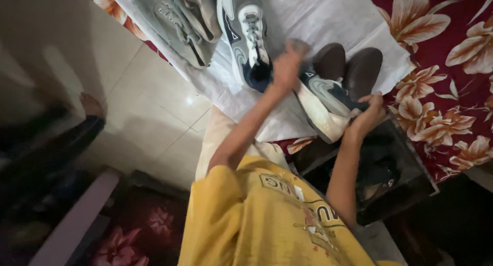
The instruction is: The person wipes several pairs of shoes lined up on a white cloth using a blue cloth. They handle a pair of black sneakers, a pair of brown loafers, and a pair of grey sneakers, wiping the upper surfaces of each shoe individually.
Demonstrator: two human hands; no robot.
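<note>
- Risk — the navy and white sneaker is held tilted above the white sheet, clear of support; a slack hold would likely drop it toward the dark box below.
- Left hand: blurred, fingers curled at the sneaker's upper end; firmness of grip cannot be told.
- Right hand: closed on the lower end, thumb over the edge.
- Sneaker spans both hands; its mate lies just beside, the brown shoes behind — a careless swing could knock either.
</note>
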